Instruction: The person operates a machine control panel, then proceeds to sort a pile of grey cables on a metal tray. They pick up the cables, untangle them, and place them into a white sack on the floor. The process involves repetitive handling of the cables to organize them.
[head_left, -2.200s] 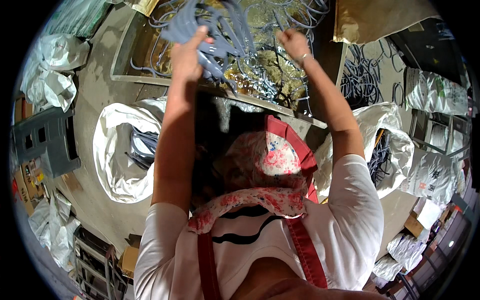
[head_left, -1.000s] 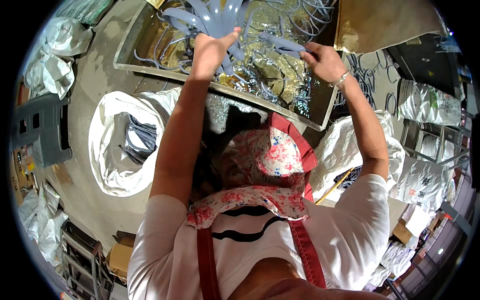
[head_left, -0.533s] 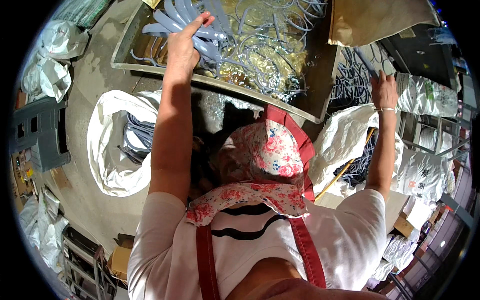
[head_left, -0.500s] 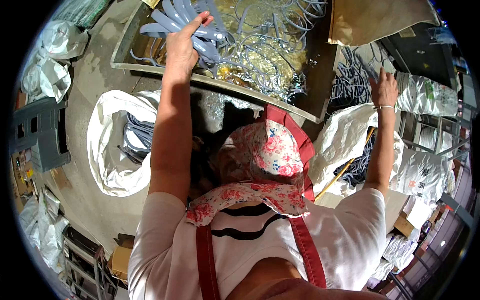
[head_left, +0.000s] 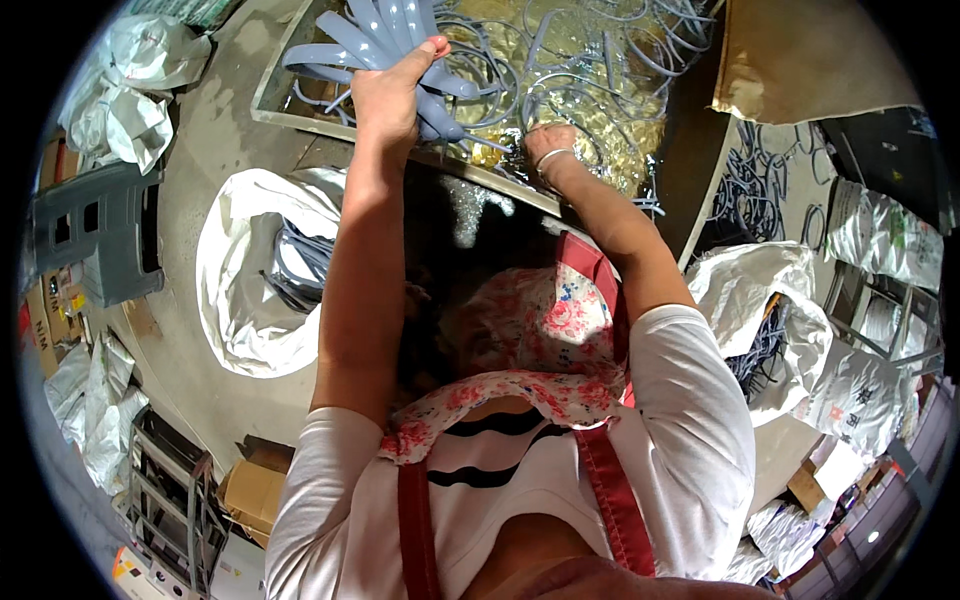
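My left hand (head_left: 395,85) grips a fan-shaped bunch of grey plastic strips (head_left: 375,40), held up over the near edge of a worktable (head_left: 300,125). On that table lies a heap of loose grey loops and strips (head_left: 590,60) on a yellowish sheet. My right hand (head_left: 548,148) reaches into the near side of this heap, fingers down among the strips; whether it holds any of them I cannot tell. A bracelet sits on that wrist.
A white sack (head_left: 255,275) with grey strips inside stands open at the left of my legs. Another open white sack (head_left: 775,320) with grey strips is at the right. A grey plastic crate (head_left: 95,235) is far left, brown paper (head_left: 810,55) top right, cardboard boxes (head_left: 250,495) lower left.
My right hand has come back from the far right side to the heap on the table. My left hand keeps hold of the bunch of strips, shifted slightly right.
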